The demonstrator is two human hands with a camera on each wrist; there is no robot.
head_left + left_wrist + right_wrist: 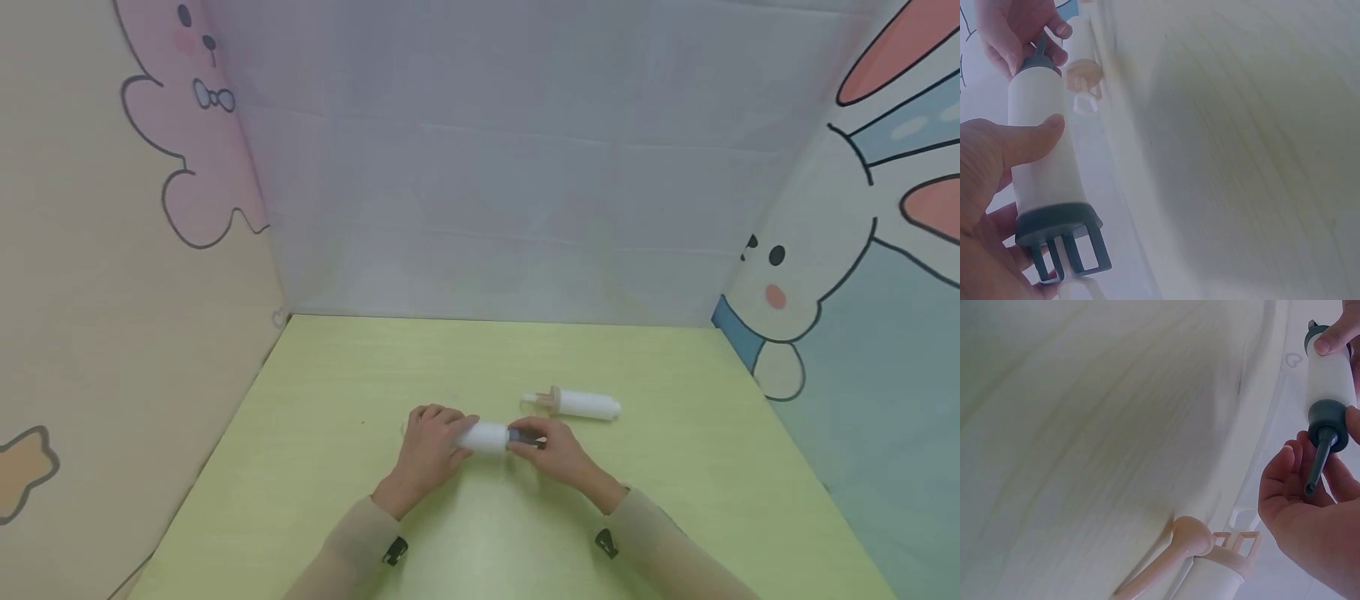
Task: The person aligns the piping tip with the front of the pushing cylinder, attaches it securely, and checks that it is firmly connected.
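Note:
A large plunger syringe [1041,106] with a white barrel and dark green ends lies across between my two hands. My left hand [431,446] grips its barrel, the thumb over the top in the left wrist view. At that end show a slotted green collar [1060,225] and a pale plunger end. My right hand [553,451] pinches the base of the dark green nozzle [1327,419] at the other end, its thin spout pointing away from the barrel. Parts of the fingers behind the barrel are hidden.
A second white syringe [588,404] with a beige slotted collar lies on the yellow-green table [360,367] beyond my right hand. A beige nozzle [1188,540] shows beside it in the right wrist view. Printed walls [525,208] stand behind and at both sides.

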